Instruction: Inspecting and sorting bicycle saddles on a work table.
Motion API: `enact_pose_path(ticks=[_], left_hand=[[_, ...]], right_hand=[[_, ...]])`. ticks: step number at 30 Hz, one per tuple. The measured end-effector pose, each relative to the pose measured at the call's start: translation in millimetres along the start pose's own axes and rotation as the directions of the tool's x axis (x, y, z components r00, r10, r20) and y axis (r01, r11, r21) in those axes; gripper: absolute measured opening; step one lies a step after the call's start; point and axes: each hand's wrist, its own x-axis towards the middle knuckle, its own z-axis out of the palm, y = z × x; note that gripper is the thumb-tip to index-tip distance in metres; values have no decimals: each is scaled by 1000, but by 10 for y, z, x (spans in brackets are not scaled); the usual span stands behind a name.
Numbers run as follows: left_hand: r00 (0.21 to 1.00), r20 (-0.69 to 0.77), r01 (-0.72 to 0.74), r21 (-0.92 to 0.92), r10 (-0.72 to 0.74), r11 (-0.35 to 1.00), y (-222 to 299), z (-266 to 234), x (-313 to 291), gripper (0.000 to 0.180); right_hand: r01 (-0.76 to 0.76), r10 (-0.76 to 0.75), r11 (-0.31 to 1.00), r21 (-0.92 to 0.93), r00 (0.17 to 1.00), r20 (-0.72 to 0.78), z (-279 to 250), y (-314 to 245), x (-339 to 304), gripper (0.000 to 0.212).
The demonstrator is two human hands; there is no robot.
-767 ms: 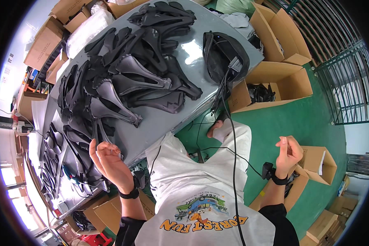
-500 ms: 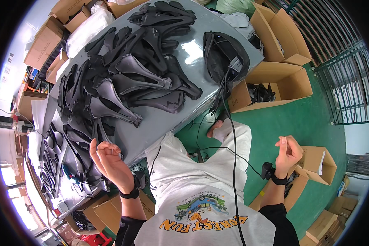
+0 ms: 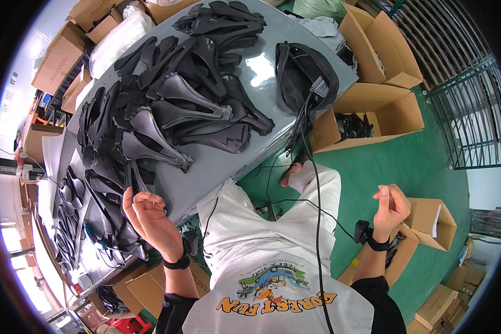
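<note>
My left hand (image 3: pixel 147 220) is held up beside the near edge of the table, palm up. Its index finger stretches out while the others bend loosely, and nothing is in it. Beyond it lies a big heap of black bicycle saddles (image 3: pixel 192 103); one with a grey underside (image 3: pixel 153 142) points its nose toward me. Over the green floor on the right, my right hand (image 3: pixel 392 209) has its fingers curled in, closed with nothing visible in them. Each wrist carries a black strap with a small device, the right one (image 3: pixel 364 231) wired to a cable.
The grey-covered table (image 3: pixel 206 170) also bears an open black pouch (image 3: pixel 306 78) with cables. A long black cable (image 3: pixel 319 234) runs down across my lap. Cardboard boxes (image 3: pixel 376 117) stand right of the table, another (image 3: pixel 431 222) beyond my right hand. More saddle parts (image 3: pixel 69 195) lie at left.
</note>
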Motion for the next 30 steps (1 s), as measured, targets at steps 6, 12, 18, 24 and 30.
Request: enact_pose_path(ticks=[6, 12, 18, 24, 30], left_hand=[[1000, 7, 1, -13, -1, 1000, -2, 4, 5, 37], [1000, -1, 6, -5, -6, 1000, -3, 28, -10, 36], [1000, -2, 5, -8, -5, 1000, -1, 38, -10, 35], [1000, -1, 8, 0, -8, 1000, 0, 32, -24, 35], [1000, -1, 9, 2, -9, 1000, 9, 31, -10, 34]], right_hand=[[-2, 3, 1000, -18, 999, 32, -25, 25, -8, 13], [-10, 10, 1000, -2, 1000, -7, 21, 20, -7, 12], [0, 0, 1000, -3, 1000, -12, 15, 6, 2, 12], [-16, 16, 1000, -12, 1000, -2, 9, 13, -17, 13], [8, -8, 1000, -16, 1000, 24, 12, 26, -20, 14]])
